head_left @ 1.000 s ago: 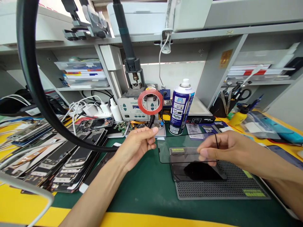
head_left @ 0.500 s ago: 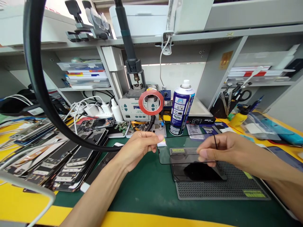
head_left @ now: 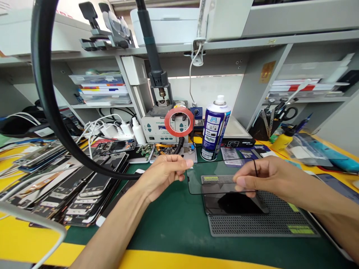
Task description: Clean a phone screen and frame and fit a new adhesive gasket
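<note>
A clear screen protector (head_left: 215,171) with a thin black border is held up above a dark phone (head_left: 238,204). My right hand (head_left: 256,175) pinches its right end between thumb and fingers. At the upper left corner, my left hand (head_left: 171,169) is closed, thumb against the fingers; a sliver of something pale shows just by the thumb tip. Below, the phone lies face up on a grey perforated mat (head_left: 252,226), its screen black and glossy.
Stacks of phone screens (head_left: 95,186) lie on the left. Behind my hands stand a blue spray can (head_left: 215,129), a soldering station (head_left: 157,129) and a red tape roll (head_left: 169,121). A black cable (head_left: 45,74) loops down at the left. A tool holder (head_left: 262,129) is at right.
The white and yellow tab beside my left thumb, plain to see before, is now almost wholly out of sight. Both hands and the screen protector stay in nearly the same place.
</note>
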A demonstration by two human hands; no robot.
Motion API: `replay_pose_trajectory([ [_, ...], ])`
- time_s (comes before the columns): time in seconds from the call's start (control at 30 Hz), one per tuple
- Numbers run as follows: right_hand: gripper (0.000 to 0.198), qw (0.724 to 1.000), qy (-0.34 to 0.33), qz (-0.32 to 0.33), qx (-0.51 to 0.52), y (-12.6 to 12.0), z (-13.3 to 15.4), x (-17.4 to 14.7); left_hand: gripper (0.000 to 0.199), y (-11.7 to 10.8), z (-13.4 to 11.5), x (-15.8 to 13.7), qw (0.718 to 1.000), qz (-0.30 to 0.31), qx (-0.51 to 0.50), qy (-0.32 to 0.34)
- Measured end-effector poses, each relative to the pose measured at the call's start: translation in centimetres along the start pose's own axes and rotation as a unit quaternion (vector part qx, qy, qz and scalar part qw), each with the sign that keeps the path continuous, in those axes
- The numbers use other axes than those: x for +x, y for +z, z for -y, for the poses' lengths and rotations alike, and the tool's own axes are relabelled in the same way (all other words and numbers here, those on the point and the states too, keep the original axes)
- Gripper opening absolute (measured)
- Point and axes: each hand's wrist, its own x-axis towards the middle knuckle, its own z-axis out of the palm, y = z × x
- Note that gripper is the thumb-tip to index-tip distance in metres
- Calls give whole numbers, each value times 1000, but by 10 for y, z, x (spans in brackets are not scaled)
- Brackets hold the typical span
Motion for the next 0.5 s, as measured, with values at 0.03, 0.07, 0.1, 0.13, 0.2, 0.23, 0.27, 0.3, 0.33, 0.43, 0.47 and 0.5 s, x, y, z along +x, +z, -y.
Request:
replay_pose_trajectory([
  [0.03,31,1000,-1,-1,2,-1,-1,0,39,0,-1,0,1000,0,-4,4],
  [0.07,31,1000,-1,-3,3,-2,-1,0,38,0,-1,0,1000,-1,-8,11],
  [0.1,32,1000,-2,-5,3,-2,-2,0,37,0,-2,0,1000,-5,-11,20],
  [0.13,33,1000,-3,-8,3,-3,-2,0,37,0,-2,1,999,-11,-12,31],
  [0.2,35,1000,-5,-12,3,-3,-3,0,37,1,-2,0,998,-28,-3,52],
  [0.23,36,1000,-6,-14,3,-3,-4,0,38,1,-2,0,997,-35,9,61],
  [0.27,38,1000,-5,-17,2,-3,-4,1,39,2,-1,-1,996,-41,26,69],
  [0.3,39,1000,-4,-19,1,-3,-4,1,39,4,-1,-2,995,-45,48,76],
  [0.33,41,1000,-4,-21,-1,-3,-4,2,38,5,0,-3,993,-47,74,81],
  [0.43,42,1000,-6,-19,-11,-2,-3,2,34,9,1,-6,983,-52,155,89],
  [0.47,42,1000,-6,-18,-16,-2,-2,2,34,10,1,-7,979,-54,177,90],
  [0.5,40,1000,-6,-19,-20,-1,-2,2,33,10,0,-7,975,-57,195,93],
])
